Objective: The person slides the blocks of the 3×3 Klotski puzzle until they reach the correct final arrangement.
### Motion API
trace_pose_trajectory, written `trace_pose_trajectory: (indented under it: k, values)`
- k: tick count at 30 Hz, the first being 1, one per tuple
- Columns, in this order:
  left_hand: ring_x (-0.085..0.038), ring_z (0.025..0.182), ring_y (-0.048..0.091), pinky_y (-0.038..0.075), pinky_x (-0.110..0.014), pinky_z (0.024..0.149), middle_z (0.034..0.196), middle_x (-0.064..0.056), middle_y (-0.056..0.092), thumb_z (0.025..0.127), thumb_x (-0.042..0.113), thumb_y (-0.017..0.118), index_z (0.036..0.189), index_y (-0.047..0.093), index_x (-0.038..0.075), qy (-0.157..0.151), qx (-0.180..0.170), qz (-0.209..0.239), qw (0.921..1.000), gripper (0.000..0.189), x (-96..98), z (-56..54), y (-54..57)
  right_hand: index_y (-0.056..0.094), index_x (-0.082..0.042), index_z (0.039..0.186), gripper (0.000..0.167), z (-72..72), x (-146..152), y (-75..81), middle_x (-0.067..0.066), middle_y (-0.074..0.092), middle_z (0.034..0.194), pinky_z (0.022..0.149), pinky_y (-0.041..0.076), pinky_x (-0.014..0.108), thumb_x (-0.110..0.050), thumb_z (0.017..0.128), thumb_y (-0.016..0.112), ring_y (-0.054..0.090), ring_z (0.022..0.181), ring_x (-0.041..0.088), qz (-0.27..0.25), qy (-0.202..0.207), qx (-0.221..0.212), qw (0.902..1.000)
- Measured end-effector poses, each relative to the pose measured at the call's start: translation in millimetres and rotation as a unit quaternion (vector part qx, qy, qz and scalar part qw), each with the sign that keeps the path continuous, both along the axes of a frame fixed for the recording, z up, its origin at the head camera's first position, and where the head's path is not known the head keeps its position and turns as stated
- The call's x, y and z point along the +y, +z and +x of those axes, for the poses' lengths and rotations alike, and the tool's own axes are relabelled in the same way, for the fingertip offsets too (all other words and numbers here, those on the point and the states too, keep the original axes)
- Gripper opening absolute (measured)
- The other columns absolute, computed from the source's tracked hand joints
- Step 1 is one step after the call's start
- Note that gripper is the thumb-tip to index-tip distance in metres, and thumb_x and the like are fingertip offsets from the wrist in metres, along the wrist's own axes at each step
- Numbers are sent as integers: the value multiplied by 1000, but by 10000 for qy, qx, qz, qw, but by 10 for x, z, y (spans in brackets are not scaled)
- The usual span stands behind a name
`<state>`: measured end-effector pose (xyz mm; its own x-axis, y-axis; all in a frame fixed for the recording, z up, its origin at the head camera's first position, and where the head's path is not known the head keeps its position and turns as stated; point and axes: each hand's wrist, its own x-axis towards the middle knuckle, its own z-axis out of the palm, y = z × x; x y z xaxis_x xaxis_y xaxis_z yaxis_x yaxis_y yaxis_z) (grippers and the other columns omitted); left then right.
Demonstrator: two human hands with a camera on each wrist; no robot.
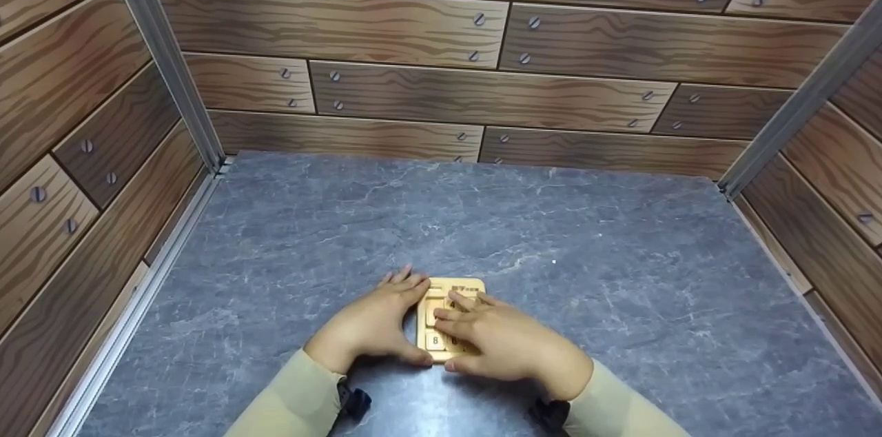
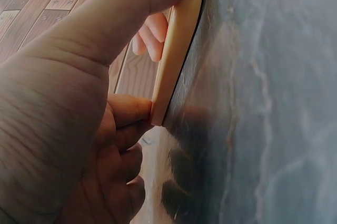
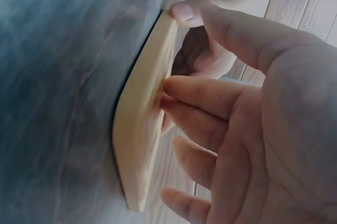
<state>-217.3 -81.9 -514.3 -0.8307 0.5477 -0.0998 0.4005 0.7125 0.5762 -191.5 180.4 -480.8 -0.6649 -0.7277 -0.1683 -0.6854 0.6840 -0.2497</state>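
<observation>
A small wooden number slide puzzle with rounded corners lies flat on the tabletop. Its numbered tiles show in part, among them a tile marked 8; others are hidden under the right hand. My left hand holds the frame along its left side, thumb at the near edge and index finger at the far left corner. In the left wrist view, the frame's side wall spans from that thumb to the index finger. My right hand reaches over the tiles with extended fingers, fingertips on its face and thumb at the near edge.
The grey-blue marbled tabletop extends around the puzzle. Wood-plank-patterned panels stand at the back and both sides, with metal posts in the corners. A metal rail runs along the left edge.
</observation>
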Motion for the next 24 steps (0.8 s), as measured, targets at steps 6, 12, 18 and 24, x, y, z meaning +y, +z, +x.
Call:
trace_pose_trajectory:
  k: [6,12,18,24]
  values:
    - [-39,178,18,16,-58,147,186,-11,35,71,59,102,175,39,6,-19,17,-13,10000,133,10,4,2,53,-24,170,72,-103,61,-64,-2,49,178,143,21,70,-58,109,66,33,174,34,-240,-112,-316,9992]
    - [-37,179,18,15,-57,147,187,-9,33,71,61,101,176,38,8,-13,15,-138,9999,134,5,-1,1,47,-27,174,72,-193,104,-115,-5,42,182,144,14,70,-55,110,66,25,177,35,-337,-78,-485,9982]
    - [-37,178,18,16,-58,147,187,-9,33,71,61,101,176,38,8,-15,4,-133,9999,133,9,5,-23,40,-27,177,81,-148,112,-116,-7,32,186,146,12,66,-60,107,67,21,178,32,-144,-49,-476,9988]
    - [-38,178,20,17,-58,147,186,-10,34,71,61,102,176,39,7,-1,39,-132,9999,133,10,-10,-2,38,-25,178,87,14,69,44,-7,33,185,145,18,64,-59,105,71,23,178,27,170,140,-332,9992]
